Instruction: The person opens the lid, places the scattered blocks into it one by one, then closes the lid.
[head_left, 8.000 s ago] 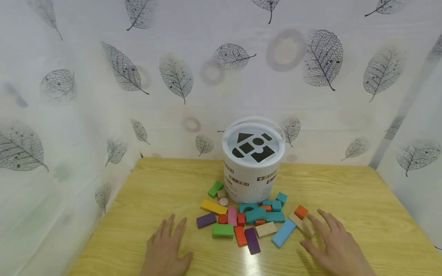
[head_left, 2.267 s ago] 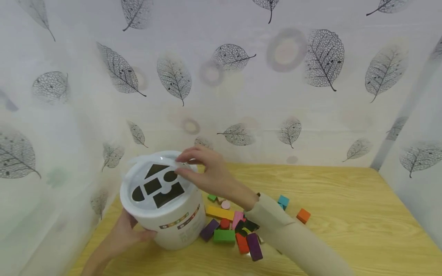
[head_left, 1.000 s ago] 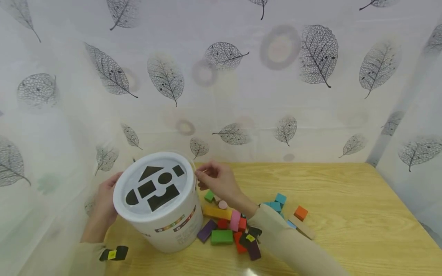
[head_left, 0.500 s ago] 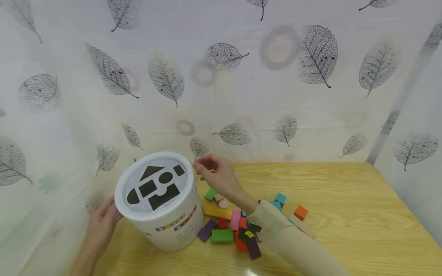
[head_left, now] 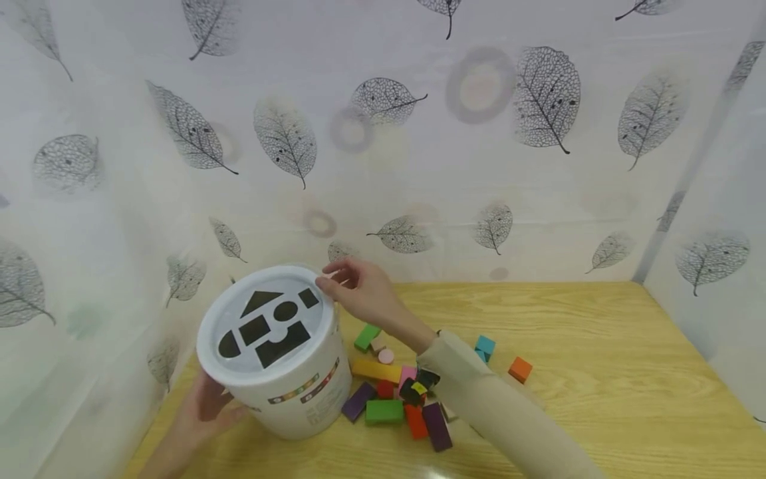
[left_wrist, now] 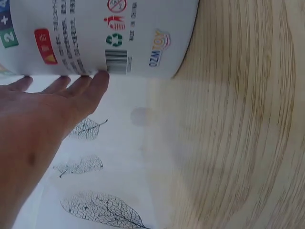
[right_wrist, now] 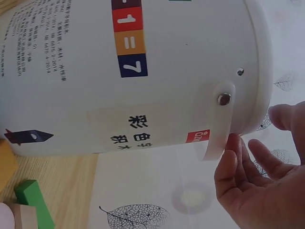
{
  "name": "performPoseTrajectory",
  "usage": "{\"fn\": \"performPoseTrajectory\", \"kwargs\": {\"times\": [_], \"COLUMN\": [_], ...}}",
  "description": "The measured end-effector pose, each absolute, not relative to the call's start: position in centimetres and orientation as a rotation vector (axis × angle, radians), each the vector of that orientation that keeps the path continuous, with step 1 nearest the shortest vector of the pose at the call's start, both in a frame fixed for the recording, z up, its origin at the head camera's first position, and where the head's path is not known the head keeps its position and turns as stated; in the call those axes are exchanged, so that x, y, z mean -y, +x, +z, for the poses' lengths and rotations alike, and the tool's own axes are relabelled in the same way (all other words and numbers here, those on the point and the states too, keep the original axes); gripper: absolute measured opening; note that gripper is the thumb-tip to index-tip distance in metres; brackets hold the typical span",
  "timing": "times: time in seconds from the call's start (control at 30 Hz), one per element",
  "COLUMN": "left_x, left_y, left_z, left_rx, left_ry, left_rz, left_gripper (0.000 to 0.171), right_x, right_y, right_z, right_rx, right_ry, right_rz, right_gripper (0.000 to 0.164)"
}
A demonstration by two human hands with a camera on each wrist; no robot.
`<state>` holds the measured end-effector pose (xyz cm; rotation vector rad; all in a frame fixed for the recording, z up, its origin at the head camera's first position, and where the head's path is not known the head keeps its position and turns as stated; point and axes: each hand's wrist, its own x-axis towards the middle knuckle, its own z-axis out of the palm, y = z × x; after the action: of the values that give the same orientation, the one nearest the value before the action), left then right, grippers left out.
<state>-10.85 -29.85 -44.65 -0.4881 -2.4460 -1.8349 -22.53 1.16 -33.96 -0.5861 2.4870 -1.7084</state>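
A white bucket stands on the left part of the table, its lid on top with dark shaped cut-outs. My left hand is at the bucket's left side; in the left wrist view its fingertips touch the printed wall with the fingers extended. At the far right of the lid, my right hand pinches the rim. The right wrist view shows the thumb at the lid's edge and the other fingers bent under it, beside the white plastic handle.
Wooden blocks lie right of the bucket: a yellow block, a green block, a purple block and several others. Farther right are a teal block and an orange block. My right sleeve covers some blocks. Leaf-patterned sheeting surrounds the table.
The bucket has moved from the back middle to the left front. Lately my right hand shifted left from beside the rim onto it, and my left hand slid lower along the bucket.
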Motion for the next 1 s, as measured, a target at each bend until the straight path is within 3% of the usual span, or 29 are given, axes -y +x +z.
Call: {"fn": "performPoseTrajectory", "kwargs": {"times": [0.13, 0.3, 0.8, 1.0], "left_x": [28.7, 27.6, 26.5, 26.2], "left_y": [-10.7, -10.7, -10.7, -10.6], "left_z": [-44.6, -44.7, -45.9, -46.1], "left_rx": [2.598, 2.635, 2.541, 2.585], "left_ry": [-0.392, -0.388, -0.377, -0.316], "left_rz": [-1.635, -1.539, -1.647, -1.575], "left_gripper": [0.112, 0.118, 0.112, 0.109], "right_x": [-0.7, -0.4, 1.8, 2.6], "right_y": [-22.8, -23.1, -23.6, -23.2], "right_z": [-33.7, -33.6, -32.9, -32.7], "right_rx": [-2.468, -2.433, -2.577, -2.627], "right_ry": [-0.545, -0.492, -0.462, -0.442], "right_rz": [-1.684, -1.658, -1.51, -1.461], "right_gripper": [0.043, 0.039, 0.05, 0.045]}}
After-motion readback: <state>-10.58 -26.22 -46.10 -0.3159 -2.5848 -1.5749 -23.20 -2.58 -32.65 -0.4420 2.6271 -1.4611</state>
